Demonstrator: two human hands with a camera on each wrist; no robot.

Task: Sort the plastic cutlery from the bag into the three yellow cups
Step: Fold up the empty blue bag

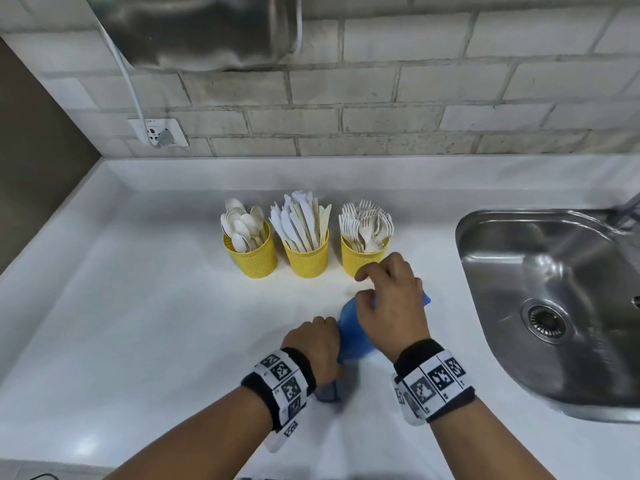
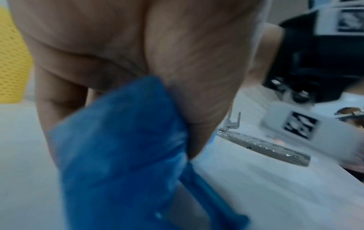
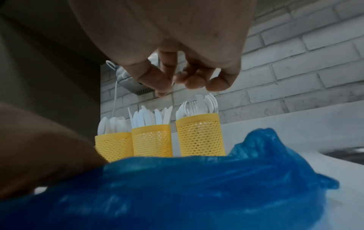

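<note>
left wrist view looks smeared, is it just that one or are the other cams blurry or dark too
Left wrist: blue bag and left hand heavily smeared. Right wrist: dim, bag soft up close, yellow cups fairly sharp. Head: bright and sharp, wide-angle bending, slight blur at the wrists.

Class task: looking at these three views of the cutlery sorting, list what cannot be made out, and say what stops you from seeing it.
- Blue bag contents: head view, both hands cover it; right wrist view, opaque plastic.
- Left hand fingers: head view, curled underneath; left wrist view, blurred.
- Whether the right hand holds anything: fingers blurred in the right wrist view.
- Sink tap: cut off by the head view's right edge.
</note>
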